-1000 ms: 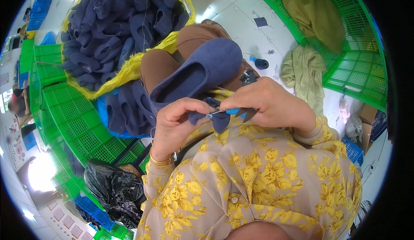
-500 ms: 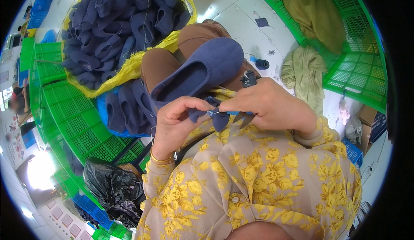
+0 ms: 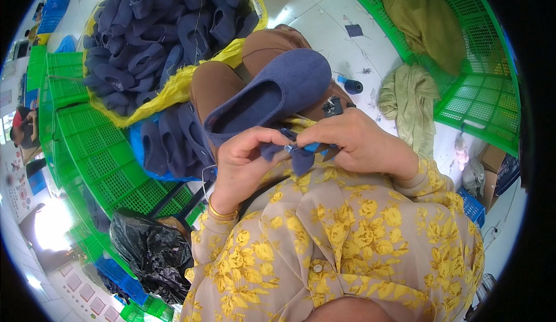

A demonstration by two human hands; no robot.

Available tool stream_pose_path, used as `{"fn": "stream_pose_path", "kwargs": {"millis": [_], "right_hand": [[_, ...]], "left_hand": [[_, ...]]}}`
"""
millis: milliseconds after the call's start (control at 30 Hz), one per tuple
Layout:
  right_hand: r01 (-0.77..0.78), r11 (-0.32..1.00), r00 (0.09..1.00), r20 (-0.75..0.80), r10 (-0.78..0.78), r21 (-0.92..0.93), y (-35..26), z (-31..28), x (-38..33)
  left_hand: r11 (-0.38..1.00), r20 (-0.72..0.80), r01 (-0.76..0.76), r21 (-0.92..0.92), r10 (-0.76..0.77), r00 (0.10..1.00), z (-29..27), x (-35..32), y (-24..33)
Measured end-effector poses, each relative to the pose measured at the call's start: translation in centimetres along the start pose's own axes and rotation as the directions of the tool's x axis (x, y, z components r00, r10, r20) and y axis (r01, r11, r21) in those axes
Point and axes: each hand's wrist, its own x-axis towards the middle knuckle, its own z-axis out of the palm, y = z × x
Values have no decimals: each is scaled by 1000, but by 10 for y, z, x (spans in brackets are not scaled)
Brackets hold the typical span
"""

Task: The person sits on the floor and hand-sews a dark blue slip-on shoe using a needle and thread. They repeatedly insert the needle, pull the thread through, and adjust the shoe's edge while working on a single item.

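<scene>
A dark blue slip-on shoe (image 3: 307, 81) rests across my lap, its opening facing up. Closer to me, my left hand (image 3: 240, 163) pinches a small dark blue fabric bow (image 3: 302, 163) between thumb and fingers. My right hand (image 3: 362, 142) is closed, its thumb and index fingertip meeting at the bow's middle; whatever tiny thing they pinch is too small to name. A bright blue strip with a grey pointed part (image 3: 331, 153) shows under the right fingers, mostly hidden. One right finger wears a black wrap (image 3: 332, 106) with whitish bits.
A yellow-edged sack (image 3: 255, 0) full of blue shoes stands ahead to the left, more shoes (image 3: 168, 139) beside my knee. Green crates (image 3: 107, 154) line the left; another (image 3: 475, 105) holds olive cloth (image 3: 425, 18) at right. A dark thread spool (image 3: 353, 86) lies on the floor.
Both hands have shifted slightly, the left one to the right and the right one a little down. The fingertips have drawn closer together at the bow. The shoe lies nearly as before.
</scene>
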Motion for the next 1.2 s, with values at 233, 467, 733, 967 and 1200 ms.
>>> {"fn": "stream_pose_path", "kwargs": {"millis": [233, 467, 733, 967, 1200], "right_hand": [[2, 1000, 1000, 18, -2, 7, 1, -1, 0], [40, 999, 999, 14, -40, 7, 4, 0, -3], [18, 1000, 999, 50, -19, 24, 1, -4, -1], [35, 999, 997, 74, -36, 10, -6, -16, 1], [91, 995, 991, 103, -87, -33, -12, -18, 2]], "left_hand": [[999, -29, 24, -32, -25, 999, -1, 0, 0], [999, -28, 9, -47, -11, 1000, -3, 0, -2], [999, -13, -4, -47, 3, 1000, -2, 0, -1], [997, 32, -52, -61, 54, 998, -6, -1, 2], [997, 71, -57, -61, 61, 996, -11, -3, -1]]}}
